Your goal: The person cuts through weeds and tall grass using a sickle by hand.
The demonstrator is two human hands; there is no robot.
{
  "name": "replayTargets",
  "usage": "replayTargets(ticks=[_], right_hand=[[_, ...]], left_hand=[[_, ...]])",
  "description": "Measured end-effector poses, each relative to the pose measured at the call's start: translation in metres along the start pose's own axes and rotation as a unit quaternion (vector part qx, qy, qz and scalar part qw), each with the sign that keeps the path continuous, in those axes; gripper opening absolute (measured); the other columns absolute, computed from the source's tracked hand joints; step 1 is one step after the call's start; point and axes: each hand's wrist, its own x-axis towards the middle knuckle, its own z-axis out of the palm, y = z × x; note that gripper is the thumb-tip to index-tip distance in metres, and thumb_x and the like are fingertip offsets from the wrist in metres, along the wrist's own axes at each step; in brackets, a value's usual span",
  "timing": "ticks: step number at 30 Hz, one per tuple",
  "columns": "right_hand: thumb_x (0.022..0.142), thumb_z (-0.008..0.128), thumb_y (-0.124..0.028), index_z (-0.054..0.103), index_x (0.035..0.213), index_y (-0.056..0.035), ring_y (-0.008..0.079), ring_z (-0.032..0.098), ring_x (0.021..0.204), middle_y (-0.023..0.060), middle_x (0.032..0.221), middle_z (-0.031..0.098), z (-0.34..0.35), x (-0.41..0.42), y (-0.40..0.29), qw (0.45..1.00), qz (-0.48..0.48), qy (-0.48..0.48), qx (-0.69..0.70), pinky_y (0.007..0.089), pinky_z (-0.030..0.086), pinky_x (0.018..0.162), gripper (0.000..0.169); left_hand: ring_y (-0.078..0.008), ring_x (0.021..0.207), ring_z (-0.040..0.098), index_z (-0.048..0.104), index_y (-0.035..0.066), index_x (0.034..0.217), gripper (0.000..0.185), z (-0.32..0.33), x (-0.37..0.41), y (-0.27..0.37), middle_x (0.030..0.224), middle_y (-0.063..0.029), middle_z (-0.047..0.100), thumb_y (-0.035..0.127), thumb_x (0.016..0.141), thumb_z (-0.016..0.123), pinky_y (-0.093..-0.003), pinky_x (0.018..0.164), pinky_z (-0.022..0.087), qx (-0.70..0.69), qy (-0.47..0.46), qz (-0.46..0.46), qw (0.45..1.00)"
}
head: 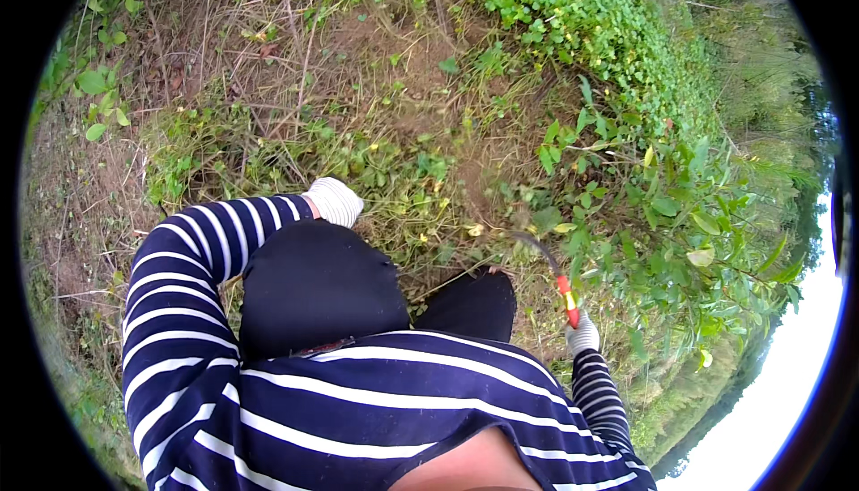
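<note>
My right hand (pixel 583 334), in a pale knit glove, grips the red and yellow handle of a sickle (pixel 566 296) out to the right. Its dark curved blade (pixel 541 248) points away from me and bends left, low by the weeds. My left hand (pixel 335 202), in a white ribbed glove, is just beyond my bent left knee (pixel 322 283). It is nearest to low weeds (pixel 402 212) and dry grass. The fingers of that hand are tucked out of sight, so whether they hold anything does not show.
Leafy shrub stems (pixel 664 222) stand close to the blade on the right. Dense green ground cover (pixel 590 21) spreads over the upper right. Bare soil with dry stalks (pixel 382 48) lies ahead. More broad-leaved sprigs (pixel 97 88) rise at the far left.
</note>
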Motion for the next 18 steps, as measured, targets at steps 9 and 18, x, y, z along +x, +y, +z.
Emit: replayTargets(ticks=[9, 18], right_hand=[[0.09, 0.073, -0.02, 0.061, 0.108, -0.0098, 0.0212, 0.063, 0.067, 0.0074, 0.08, 0.065, 0.013, 0.043, -0.256, 0.918, -0.131, 0.097, 0.363, 0.0349, 0.053, 0.069, 0.024], [0.094, 0.063, -0.03, 0.06, 0.111, -0.0159, 0.0406, 0.068, 0.083, 0.0194, 0.085, 0.069, -0.03, 0.093, -0.444, 0.954, -0.239, 0.042, 0.174, 0.048, 0.053, 0.077, 0.022]], left_hand=[[-0.0385, 0.138, 0.044, 0.031, 0.006, 0.156, 0.085, -0.058, -0.018, -0.002, 0.163, -0.0215, 0.028, 0.045, 0.091, 0.068, -0.0504, 0.115, 0.037, 0.145, 0.342, -0.141, 0.918], [-0.0312, 0.084, 0.076, 0.08, 0.008, 0.092, 0.015, -0.045, 0.013, -0.061, 0.088, -0.0143, 0.077, 0.011, 0.084, 0.067, -0.044, 0.067, 0.058, 0.02, 0.213, -0.251, 0.944]])
